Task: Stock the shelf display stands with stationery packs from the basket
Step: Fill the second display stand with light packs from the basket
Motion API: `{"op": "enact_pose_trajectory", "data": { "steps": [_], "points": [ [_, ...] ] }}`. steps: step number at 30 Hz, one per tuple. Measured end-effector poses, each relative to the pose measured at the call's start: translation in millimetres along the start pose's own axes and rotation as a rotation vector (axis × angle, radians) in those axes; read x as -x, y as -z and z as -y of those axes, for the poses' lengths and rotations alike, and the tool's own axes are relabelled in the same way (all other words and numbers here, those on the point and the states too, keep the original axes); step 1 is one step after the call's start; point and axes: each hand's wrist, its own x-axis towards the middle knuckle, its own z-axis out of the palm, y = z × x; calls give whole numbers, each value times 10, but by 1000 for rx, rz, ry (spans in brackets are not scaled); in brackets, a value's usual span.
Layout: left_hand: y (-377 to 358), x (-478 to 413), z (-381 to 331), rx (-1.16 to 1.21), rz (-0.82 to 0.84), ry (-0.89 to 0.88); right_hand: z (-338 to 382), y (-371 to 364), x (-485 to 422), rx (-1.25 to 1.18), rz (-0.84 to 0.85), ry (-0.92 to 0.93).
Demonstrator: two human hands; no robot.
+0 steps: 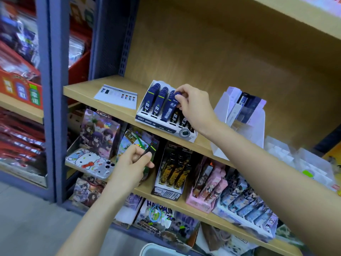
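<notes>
Your right hand (191, 106) pinches a slim blue pack (170, 108) in the white cardboard display stand (147, 120) on the wooden shelf (83, 89); your left hand (132, 163) grips a thin dark pack (149, 152).

Right hand (193, 106) is up at the white display stand (156, 124) on the wooden shelf (83, 89), fingertips pinching the top of a blue pack (170, 108) in the third row. It's tilted, with blue rows filling the stand beside it. Left hand (132, 161) sits lower, gripping a slim dark pack (150, 150) with a green stripe. A white card (116, 97) lies flat, left of the stand.
</notes>
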Motion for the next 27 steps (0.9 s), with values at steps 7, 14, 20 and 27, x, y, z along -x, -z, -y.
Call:
{"op": "enact_pose_trajectory", "data": {
  "steps": [7, 14, 20, 27],
  "points": [
    [26, -1, -47, 3, -3, 1, 26, 10, -22, -4, 128, -8],
    [-16, -30, -44, -29, 7, 19, 47, -27, 0, 264, 104, 107],
    [-48, -14, -60, -14, 21, 49, 80, 21, 61, 247, 112, 87],
    [-117, 67, -160, 41, 70, 10, 137, 74, 569, 151, 90, 105]
  ]
}}
